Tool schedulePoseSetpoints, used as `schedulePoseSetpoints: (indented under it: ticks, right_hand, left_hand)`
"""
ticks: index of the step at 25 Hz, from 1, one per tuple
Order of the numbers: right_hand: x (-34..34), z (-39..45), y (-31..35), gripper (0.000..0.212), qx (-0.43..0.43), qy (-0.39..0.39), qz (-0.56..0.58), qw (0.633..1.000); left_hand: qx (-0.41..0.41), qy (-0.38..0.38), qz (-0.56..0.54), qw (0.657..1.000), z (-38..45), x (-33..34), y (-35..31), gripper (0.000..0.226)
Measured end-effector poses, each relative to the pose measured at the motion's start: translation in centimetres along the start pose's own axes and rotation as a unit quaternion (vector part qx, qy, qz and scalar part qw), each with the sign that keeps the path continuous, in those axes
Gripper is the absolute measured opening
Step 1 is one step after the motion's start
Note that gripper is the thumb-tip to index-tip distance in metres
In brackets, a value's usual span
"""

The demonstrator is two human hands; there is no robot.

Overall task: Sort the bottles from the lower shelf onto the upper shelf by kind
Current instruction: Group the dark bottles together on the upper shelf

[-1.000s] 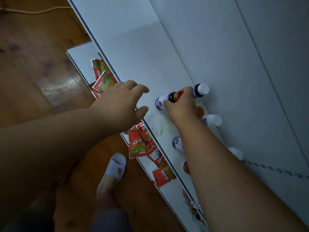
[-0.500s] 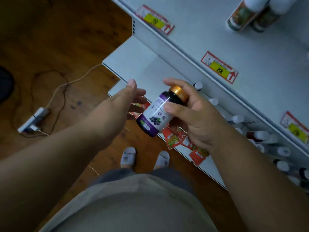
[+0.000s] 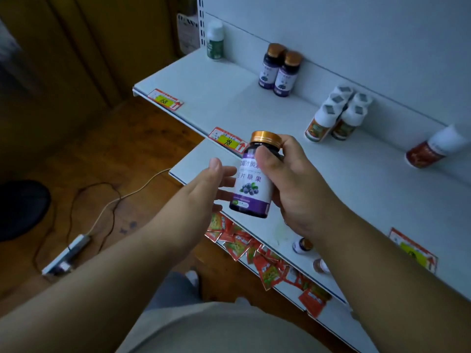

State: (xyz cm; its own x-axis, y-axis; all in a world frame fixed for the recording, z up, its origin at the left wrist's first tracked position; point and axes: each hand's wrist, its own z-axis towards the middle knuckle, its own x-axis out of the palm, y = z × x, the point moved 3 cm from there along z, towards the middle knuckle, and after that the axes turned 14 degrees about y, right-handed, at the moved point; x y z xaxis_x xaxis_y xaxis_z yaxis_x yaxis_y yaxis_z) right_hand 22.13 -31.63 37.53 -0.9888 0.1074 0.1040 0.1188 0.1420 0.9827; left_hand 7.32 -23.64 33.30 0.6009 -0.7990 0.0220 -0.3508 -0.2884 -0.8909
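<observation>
Now bottle (image 3: 252,178) up off lower shelf (image 3: 288,235), right hand (image 3: 293,182) clamped round it; left hand (image 3: 209,184) open alongside. Matching pair (image 3: 279,70) waits on upper shelf (image 3: 229,103), likely destination.

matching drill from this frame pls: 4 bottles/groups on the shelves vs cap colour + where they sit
1. green-label bottle
2. held blueberry bottle
3. red-label bottle
4. orange-label bottles

A. gold cap, gripped in the right hand
B. white caps, cluster mid upper shelf
C. white cap, alone, far left back of shelf
D. white cap, alone, far right of shelf

Pairs: 1-C, 2-A, 3-D, 4-B
</observation>
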Motion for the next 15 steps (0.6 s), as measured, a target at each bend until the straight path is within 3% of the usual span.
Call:
schedulePoseSetpoints:
  ticks: [4,7,10,12,15]
  right_hand:
    - [-0.5,4.2,0.8,0.034,-0.001,-0.055,0.035,0.998]
    - [-1.0,9.2,1.7,0.012,-0.001,-0.135,0.103,0.986]
    - [-2.0,14.1,2.9,0.012,-0.006,-0.235,0.080,0.969]
    - [-3.0,16.3,2.8,0.018,0.012,-0.284,0.010,0.959]
    - [-4.8,18.7,2.5,0.032,0.053,-0.365,-0.077,0.926]
  left_hand:
    - [0.068,0.083,0.093,0.990,1.4,-2.1,-3.0,0.085]
    - [0.102,0.096,0.185,0.973,4.9,-5.9,-6.2,0.081]
    - [0.118,0.130,0.287,0.942,10.5,-9.3,-9.0,0.068]
    - [0.124,0.140,0.387,0.903,13.6,-10.7,-10.3,0.065]
    - [0.157,0.147,0.566,0.796,18.6,-12.0,-12.1,0.074]
